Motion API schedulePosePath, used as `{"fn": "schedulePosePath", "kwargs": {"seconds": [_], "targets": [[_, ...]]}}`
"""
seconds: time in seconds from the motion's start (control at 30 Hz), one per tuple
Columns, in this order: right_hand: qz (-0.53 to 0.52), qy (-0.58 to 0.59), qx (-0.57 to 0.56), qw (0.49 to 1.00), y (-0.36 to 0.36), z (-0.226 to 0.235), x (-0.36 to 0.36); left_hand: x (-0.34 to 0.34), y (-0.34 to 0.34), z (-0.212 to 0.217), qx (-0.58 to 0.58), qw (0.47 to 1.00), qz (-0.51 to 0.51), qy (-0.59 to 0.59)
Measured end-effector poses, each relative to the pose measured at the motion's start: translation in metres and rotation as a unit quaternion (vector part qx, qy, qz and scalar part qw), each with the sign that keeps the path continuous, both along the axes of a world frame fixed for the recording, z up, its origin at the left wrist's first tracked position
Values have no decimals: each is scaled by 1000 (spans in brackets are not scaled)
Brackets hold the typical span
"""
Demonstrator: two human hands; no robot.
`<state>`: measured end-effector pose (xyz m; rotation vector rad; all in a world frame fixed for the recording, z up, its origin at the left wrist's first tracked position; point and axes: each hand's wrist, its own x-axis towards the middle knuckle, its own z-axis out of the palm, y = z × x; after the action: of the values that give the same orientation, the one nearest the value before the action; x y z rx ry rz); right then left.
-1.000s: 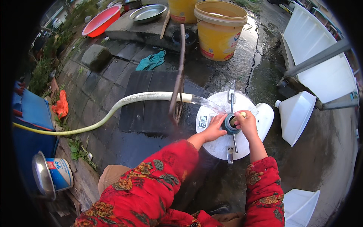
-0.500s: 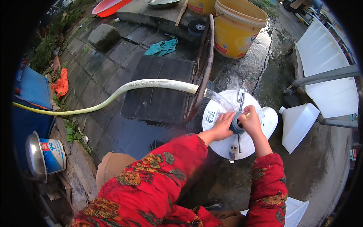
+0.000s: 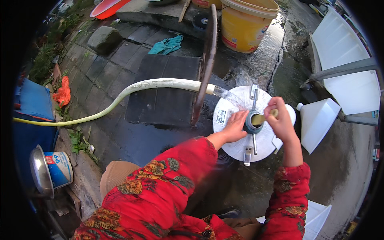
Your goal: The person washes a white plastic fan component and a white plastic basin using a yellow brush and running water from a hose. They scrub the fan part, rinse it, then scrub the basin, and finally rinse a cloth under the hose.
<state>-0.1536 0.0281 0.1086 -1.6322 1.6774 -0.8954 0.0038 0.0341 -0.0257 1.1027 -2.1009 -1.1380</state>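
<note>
A round white lid-like disc (image 3: 232,148) lies wet on the ground, with a metal rod (image 3: 254,144) across it and metal clips at its edge. At its middle rises a grey-green collar (image 3: 249,127) with a round opening. Fingers and thumb of my left hand (image 3: 235,127) press against the collar's left side. My right hand (image 3: 279,120) is closed around a yellowish, stick-like tool (image 3: 259,119), whose far end reaches into the opening; its tip is hidden. Water from a pale hose (image 3: 160,83) pours onto the disc beside my left fingers.
The hose passes over a black slab (image 3: 160,106) and by a rusty rim (image 3: 207,68). A yellow bucket (image 3: 244,30) stands beyond the disc. To the right are a white funnel-shaped container (image 3: 318,126) and white panels (image 3: 340,44). A metal basin (image 3: 38,172) is at left.
My right hand has lifted slightly and moved right, tilting the yellowish tool, so more of the collar's opening shows. My left hand stays by the collar. The whole view has shifted a little.
</note>
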Motion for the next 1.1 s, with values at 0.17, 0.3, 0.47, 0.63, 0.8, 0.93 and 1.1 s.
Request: {"fn": "schedulePosePath", "kwargs": {"seconds": [0.17,0.3,0.47,0.63,0.8,0.93,1.1], "targets": [[111,92,96,985,2,-6,6,1,-1,1,-23,1000,0,0],[50,86,33,994,5,-16,0,1,0,3,-9,1000,-8,-1],[78,213,58,972,13,-31,-8,0,0,1,-10,1000,-1,-6],[59,320,-5,946,25,-49,-2,-2,-1,-3,-27,1000,-3,-10],[100,333,107,931,21,-56,-3,-3,0,-7,-31,999,3,-31],[76,282,92,952,10,-47,-8,-1,-1,-7,-39,999,-5,-25],[-23,204,18,979,6,-31,-6,-3,0,-8,-39,999,-1,-33]]}}
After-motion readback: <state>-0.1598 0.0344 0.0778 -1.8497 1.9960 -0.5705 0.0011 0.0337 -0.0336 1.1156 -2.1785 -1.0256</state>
